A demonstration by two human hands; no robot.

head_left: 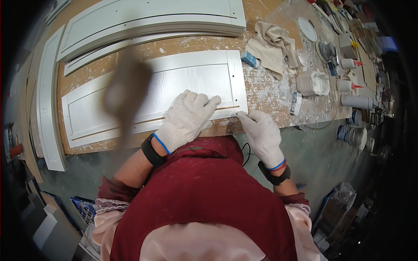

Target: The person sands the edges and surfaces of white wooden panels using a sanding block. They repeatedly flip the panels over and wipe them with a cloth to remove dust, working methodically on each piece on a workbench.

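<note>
A white panel point(170, 80) with a framed border, a groove along its near side and small holes at its right end lies on the workbench in front of me. My left hand point(187, 114), in a white knitted glove, rests on the panel's near edge. Its fingers lie spread over the surface, and the thumb hangs by the edge. At the near right corner, my right hand point(261, 134), also gloved, has thumb and forefinger pinched together against the panel's edge. Whatever they hold is too small to make out.
Stacked white panels point(191, 13) lie behind, and a long white board point(48, 100) stands left. A beige cloth point(272, 45), blue block point(249, 59), crusted white tub point(312, 83) and glue bottles point(348, 63) occupy the bench's right. A blurred dark object point(127, 87) hangs close by.
</note>
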